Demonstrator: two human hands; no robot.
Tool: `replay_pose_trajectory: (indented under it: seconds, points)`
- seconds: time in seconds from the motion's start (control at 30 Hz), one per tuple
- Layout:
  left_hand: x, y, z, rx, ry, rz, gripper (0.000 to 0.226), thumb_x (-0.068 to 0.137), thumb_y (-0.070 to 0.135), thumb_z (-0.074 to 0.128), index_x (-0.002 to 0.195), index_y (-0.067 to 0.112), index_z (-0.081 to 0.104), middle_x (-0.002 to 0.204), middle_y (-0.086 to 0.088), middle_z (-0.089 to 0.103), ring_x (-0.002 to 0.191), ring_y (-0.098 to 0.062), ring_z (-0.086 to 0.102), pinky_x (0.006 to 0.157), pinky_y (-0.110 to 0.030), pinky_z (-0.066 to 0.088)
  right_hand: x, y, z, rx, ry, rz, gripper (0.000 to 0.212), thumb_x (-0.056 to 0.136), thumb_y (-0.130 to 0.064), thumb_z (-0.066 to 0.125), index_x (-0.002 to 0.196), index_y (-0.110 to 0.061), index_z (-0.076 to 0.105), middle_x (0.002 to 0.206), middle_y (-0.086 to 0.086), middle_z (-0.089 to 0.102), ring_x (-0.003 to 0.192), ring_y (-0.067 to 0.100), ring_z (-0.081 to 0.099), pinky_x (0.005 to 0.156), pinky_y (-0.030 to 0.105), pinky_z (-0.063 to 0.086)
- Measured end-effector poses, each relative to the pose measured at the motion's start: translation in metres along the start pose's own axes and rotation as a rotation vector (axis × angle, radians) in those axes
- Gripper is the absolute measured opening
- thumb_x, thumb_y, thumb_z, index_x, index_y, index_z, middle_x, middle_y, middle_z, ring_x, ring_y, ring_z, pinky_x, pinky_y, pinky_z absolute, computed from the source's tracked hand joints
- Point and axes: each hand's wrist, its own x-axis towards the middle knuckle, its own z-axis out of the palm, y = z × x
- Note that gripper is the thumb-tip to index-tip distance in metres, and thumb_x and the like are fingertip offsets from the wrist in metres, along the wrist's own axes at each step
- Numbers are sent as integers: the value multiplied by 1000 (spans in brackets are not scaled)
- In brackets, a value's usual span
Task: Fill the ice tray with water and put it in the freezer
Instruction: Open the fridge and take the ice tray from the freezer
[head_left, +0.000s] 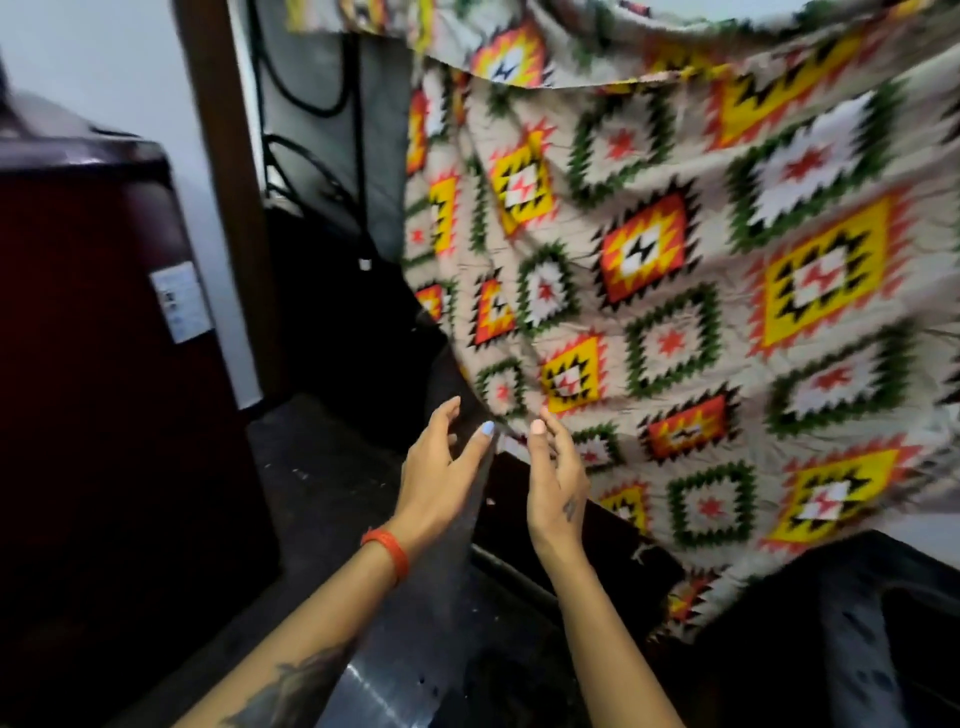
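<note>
just both hands (493, 467) near cloth edge (498, 415)

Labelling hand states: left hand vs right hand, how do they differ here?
The left hand has an orange band at its wrist; the right hand has a bare wrist and a small mark on its back. The left hand's thumbnail looks pale blue, the right hand's pale pink. Both are open, fingers relaxed, holding nothing, raised by the patterned cloth.
</note>
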Motion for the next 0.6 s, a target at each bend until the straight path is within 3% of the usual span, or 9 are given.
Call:
replay_pose_trajectory:
  seconds: [0.2,0.6]
  points:
    - [-18,-26,-57,13,200,-76,58,89,42,56,140,23,36,144,5,42,120,-12,52,97,-24,38,-27,-4,62,-3,-224,-31,58,85,-60,42,132,-28,52,142,-2,48,132,14,41,110,44,34]
    - [-63,-69,-173,45,559,-179,58,90,39,55,142,22,33,147,4,38,123,-11,47,96,-22,36,-96,-28,177,71,-616,-83,40,95,-40,47,133,-28,51,144,-6,44,135,10,35,113,39,30]
